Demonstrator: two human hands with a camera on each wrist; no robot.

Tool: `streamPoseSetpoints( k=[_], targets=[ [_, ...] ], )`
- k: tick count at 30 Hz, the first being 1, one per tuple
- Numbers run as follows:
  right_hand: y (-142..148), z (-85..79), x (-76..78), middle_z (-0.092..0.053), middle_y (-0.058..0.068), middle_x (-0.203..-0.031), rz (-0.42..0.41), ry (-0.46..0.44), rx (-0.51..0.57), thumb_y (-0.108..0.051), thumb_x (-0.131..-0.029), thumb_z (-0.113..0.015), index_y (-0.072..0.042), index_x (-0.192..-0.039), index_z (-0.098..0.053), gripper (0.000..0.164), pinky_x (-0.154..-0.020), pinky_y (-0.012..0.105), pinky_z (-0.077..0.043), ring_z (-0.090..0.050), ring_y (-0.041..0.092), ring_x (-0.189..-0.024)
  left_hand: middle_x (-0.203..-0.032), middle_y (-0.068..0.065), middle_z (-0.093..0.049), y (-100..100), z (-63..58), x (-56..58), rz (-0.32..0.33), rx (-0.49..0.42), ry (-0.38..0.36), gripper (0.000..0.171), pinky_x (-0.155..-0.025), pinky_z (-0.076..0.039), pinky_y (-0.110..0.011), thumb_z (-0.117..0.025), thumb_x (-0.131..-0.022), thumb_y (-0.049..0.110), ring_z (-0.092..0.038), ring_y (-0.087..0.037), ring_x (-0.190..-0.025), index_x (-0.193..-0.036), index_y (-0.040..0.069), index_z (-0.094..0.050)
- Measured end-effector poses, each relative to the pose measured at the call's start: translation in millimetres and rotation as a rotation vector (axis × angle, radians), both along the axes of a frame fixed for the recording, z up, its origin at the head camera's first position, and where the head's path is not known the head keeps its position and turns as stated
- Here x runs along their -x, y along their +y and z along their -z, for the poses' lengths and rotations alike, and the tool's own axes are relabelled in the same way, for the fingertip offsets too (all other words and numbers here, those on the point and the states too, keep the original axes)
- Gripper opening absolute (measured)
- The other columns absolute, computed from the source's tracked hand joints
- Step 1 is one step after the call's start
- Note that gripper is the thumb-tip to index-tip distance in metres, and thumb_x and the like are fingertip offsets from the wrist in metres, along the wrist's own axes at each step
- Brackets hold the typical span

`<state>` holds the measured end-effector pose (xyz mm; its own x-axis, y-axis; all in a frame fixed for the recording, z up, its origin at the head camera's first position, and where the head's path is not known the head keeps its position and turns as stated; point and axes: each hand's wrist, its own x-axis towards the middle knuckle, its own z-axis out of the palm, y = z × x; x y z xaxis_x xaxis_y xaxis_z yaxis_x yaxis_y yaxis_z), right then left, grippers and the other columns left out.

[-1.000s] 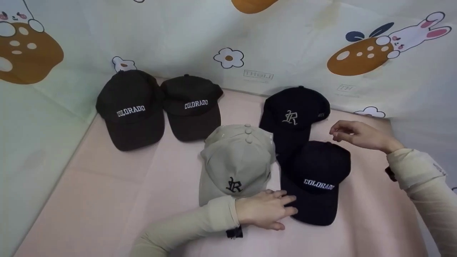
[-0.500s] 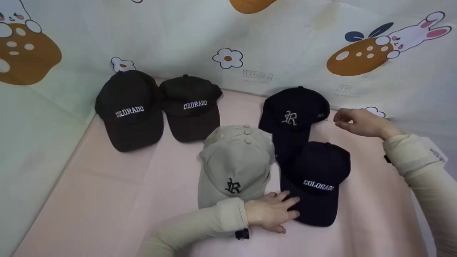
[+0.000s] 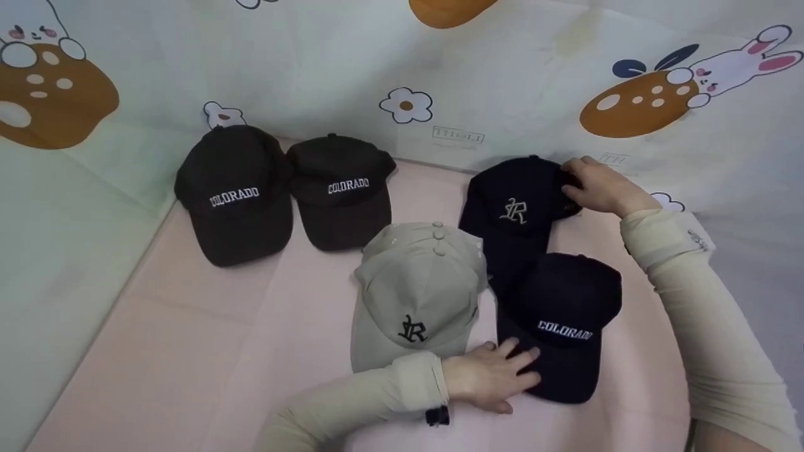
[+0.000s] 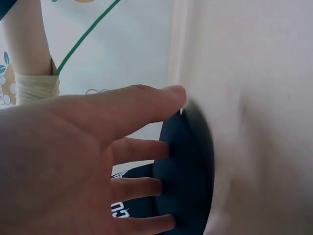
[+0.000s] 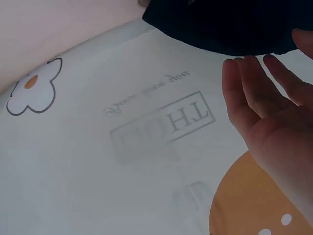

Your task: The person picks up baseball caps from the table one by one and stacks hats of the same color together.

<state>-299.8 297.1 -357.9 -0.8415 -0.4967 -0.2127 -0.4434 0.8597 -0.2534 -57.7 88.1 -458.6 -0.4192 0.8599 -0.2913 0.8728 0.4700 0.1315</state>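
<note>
In the head view my right hand (image 3: 600, 185) is at the back right of a navy cap (image 3: 509, 182) with an R emblem. The right wrist view shows its fingers nearly straight, tips right at that cap's lower edge, thumb apart from them. Lower down, my left hand (image 3: 487, 376) has its fingers spread, tips on the brim of a second navy cap (image 3: 565, 292) lettered COLORADO. In the left wrist view the fingertips lie along this dark brim (image 4: 188, 171). The COLORADO cap overlaps the R cap's brim.
A stack of grey caps (image 3: 421, 282) with an R emblem sits left of the navy caps, partly behind my left forearm. Two dark brown COLORADO caps (image 3: 235, 169) stand at the back left. A printed cloth wall (image 3: 314, 75) closes off the pink tabletop (image 3: 188, 339).
My right hand has moved left and up from beside the navy R cap to its back edge. The left hand has slid slightly right along the COLORADO brim. The caps stay in place.
</note>
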Motion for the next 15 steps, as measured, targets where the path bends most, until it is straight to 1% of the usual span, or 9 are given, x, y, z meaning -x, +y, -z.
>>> streamPoseSetpoints(
  k=[5, 9, 12, 15],
  targets=[
    [-10.1, 10.2, 15.3, -0.039, 0.037, -0.133, 0.036, -0.024, 0.013, -0.013, -0.097, -0.051, 0.015, -0.134, -0.039, 0.048, -0.103, 0.057, -0.030, -0.038, 0.051, -0.124, -0.156, -0.001, -0.022, 4.7, 0.6, -1.6, 0.018, 0.039, 0.016, 0.057, -0.095, -0.042, -0.035, -0.057, -0.092, 0.053, -0.029, -0.028, -0.136, -0.143, 0.031, -0.043],
    [-16.9, 18.1, 21.2, -0.036, 0.039, -0.135, 0.062, -0.045, 0.036, -0.019, -0.100, -0.046, 0.016, -0.135, -0.036, 0.051, -0.104, 0.057, -0.027, -0.034, 0.052, -0.126, -0.155, -0.005, -0.026, 9.0, -1.0, -3.0, 0.033, 0.046, 0.033, 0.055, -0.095, -0.043, -0.038, -0.054, -0.094, 0.050, -0.034, -0.031, -0.135, -0.144, 0.029, -0.044],
    [-20.3, 20.4, 22.3, -0.038, 0.039, -0.133, 0.110, -0.067, 0.083, -0.034, -0.101, -0.046, 0.016, -0.134, -0.036, 0.061, -0.103, 0.057, -0.028, -0.037, 0.052, -0.123, -0.154, -0.007, -0.028, 10.2, -2.3, -2.4, 0.037, 0.053, 0.037, 0.054, -0.095, -0.044, -0.038, -0.053, -0.096, 0.049, -0.036, -0.033, -0.133, -0.144, 0.026, -0.045],
    [-22.9, 20.2, 21.3, -0.041, 0.037, -0.131, 0.171, -0.093, 0.139, -0.051, -0.097, -0.047, 0.014, -0.133, -0.036, 0.075, -0.101, 0.058, -0.030, -0.040, 0.051, -0.121, -0.154, -0.008, -0.030, 9.8, -2.5, -1.0, 0.040, 0.062, 0.044, 0.054, -0.095, -0.044, -0.038, -0.051, -0.096, 0.049, -0.038, -0.034, -0.132, -0.144, 0.026, -0.046]
  ],
)
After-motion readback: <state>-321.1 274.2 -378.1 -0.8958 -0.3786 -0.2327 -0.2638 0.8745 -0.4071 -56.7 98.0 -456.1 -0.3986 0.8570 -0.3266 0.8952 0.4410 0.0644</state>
